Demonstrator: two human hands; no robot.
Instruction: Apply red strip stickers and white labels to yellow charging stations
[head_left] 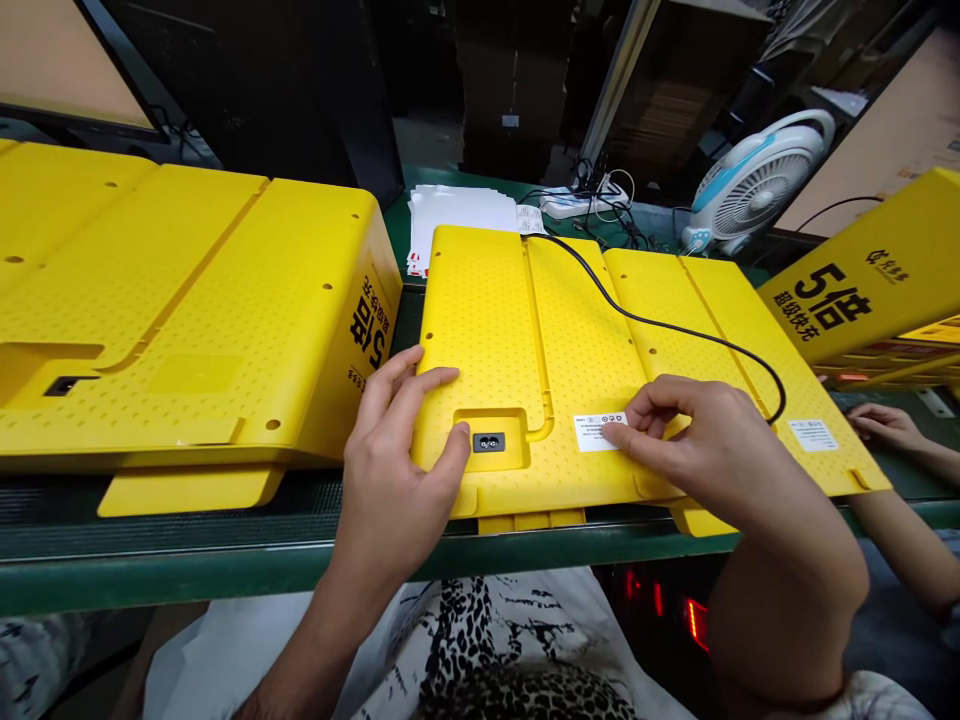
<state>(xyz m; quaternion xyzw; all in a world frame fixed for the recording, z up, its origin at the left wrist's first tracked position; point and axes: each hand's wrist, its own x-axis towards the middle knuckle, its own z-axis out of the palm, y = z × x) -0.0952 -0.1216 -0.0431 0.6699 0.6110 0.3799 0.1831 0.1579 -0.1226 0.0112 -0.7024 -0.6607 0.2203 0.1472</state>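
A yellow plastic housing (480, 310) lies in front of me with its dotted side up. It has a recess with a black two-pin socket (489, 442). My left hand (405, 450) rests at the housing's left edge, fingers spread and thumb beside the socket. A white printed label (592, 432) lies on the housing, right of the socket. At the label's right end is my right hand (679, 430), thumb and fingers pinched together on it; the fingertips partly cover that end. A black cable (675, 325) runs across the top from the groove towards my right forearm.
Another yellow housing (202, 290) stands left on the dark conveyor (300, 505). A second housing (750, 340) with a label adjoins mine on the right, near a co-worker's hand (889, 425). Behind are stacked paper sheets (457, 208), a power strip (570, 202) and a fan (754, 190).
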